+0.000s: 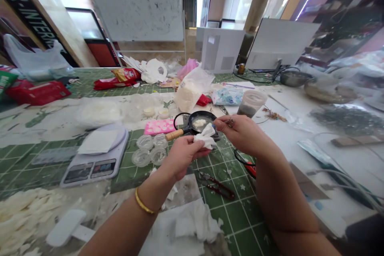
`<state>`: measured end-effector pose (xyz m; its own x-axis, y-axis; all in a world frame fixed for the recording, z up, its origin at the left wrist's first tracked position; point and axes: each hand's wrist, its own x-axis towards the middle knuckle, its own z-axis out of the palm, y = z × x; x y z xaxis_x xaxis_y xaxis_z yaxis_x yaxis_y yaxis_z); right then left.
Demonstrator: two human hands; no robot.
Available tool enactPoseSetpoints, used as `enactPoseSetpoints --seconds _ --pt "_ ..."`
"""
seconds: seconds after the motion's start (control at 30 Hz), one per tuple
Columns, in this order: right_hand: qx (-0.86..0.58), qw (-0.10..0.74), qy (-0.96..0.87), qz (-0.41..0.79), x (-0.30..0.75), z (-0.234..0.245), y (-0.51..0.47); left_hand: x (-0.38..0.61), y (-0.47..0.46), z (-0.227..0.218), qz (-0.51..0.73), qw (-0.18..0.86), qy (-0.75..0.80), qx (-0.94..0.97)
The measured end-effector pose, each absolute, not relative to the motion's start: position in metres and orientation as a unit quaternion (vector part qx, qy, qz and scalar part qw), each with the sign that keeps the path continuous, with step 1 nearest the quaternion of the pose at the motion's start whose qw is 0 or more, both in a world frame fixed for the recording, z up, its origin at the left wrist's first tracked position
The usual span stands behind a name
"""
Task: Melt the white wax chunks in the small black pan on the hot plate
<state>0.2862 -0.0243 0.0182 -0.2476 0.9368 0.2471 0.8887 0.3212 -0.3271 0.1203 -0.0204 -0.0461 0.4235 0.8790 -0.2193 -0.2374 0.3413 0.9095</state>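
My left hand (184,156), with a gold bangle at its wrist, pinches a crumpled white tissue (206,139). Just right of the tissue, my right hand (241,133) is closed, thumb against fingers, by the rim of a small black pan (207,113). A small bluish bit shows at its fingertips; what it holds is too small to name. Pale lumps (200,123) lie in clear liquid inside the pan. The pan's wooden handle (175,134) points left, above my left hand. Under the pan is a dark, partly hidden base.
Clear round cups (145,156) and a pink mold (159,127) stand left of the pan, then a white kitchen scale (109,164). Red-handled snips (217,186) lie below my hands. A plastic cup (252,103) with dark contents stands behind my right hand. White flakes (27,216) lie front left.
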Motion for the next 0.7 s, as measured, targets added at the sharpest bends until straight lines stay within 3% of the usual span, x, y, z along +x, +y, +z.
enactPoseSetpoints --seconds 0.37,0.43,0.5,0.6,0.7 --pt "-0.579 0.201 -0.788 0.062 0.286 0.017 -0.024 0.135 -0.038 -0.046 0.542 0.691 0.314 0.36" --pt "-0.585 0.2 -0.784 0.063 0.288 0.017 -0.024 0.132 -0.047 -0.047 0.459 0.699 0.319 0.446" --pt "-0.594 0.202 -0.776 0.063 0.289 0.017 -0.023 0.127 -0.056 -0.05 0.279 0.68 0.307 0.605" --pt "-0.602 0.23 -0.762 0.07 0.289 0.017 -0.022 0.123 -0.068 -0.057 0.008 0.513 0.208 0.833" --pt "-0.595 0.271 -0.754 0.068 0.288 0.015 -0.02 0.125 -0.072 -0.054 -0.074 0.406 0.113 0.904"
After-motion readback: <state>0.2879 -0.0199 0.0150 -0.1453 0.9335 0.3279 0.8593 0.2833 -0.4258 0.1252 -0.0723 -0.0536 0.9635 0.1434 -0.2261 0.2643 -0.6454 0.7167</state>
